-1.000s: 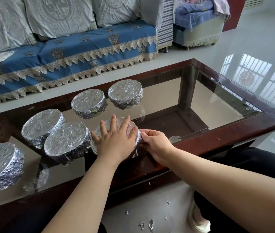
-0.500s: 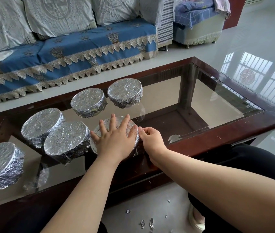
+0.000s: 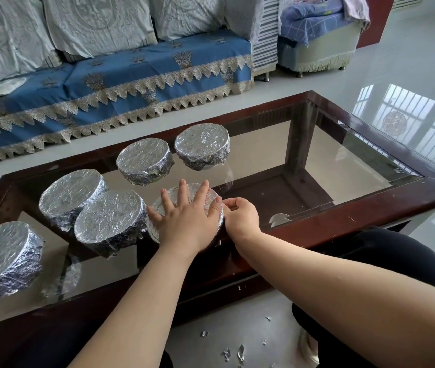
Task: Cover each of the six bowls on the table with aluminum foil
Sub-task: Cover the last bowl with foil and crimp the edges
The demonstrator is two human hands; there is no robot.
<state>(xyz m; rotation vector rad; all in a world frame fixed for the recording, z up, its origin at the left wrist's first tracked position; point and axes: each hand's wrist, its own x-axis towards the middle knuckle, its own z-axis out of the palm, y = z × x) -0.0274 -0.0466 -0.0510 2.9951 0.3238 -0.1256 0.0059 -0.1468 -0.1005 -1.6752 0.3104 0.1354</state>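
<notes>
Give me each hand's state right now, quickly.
Left hand: open, fingers spread flat, pressing on the foil top of the nearest bowl.
Right hand: fingers curled, pinching the foil at that bowl's right side.

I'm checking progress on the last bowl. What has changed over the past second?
Little. The right hand slid slightly farther along the side of the sixth bowl, fingers curled, pressing foil against its rim. The left hand stayed flat on top, fingers spread. The five other foil-covered bowls and the glass table stayed as they were.
</notes>
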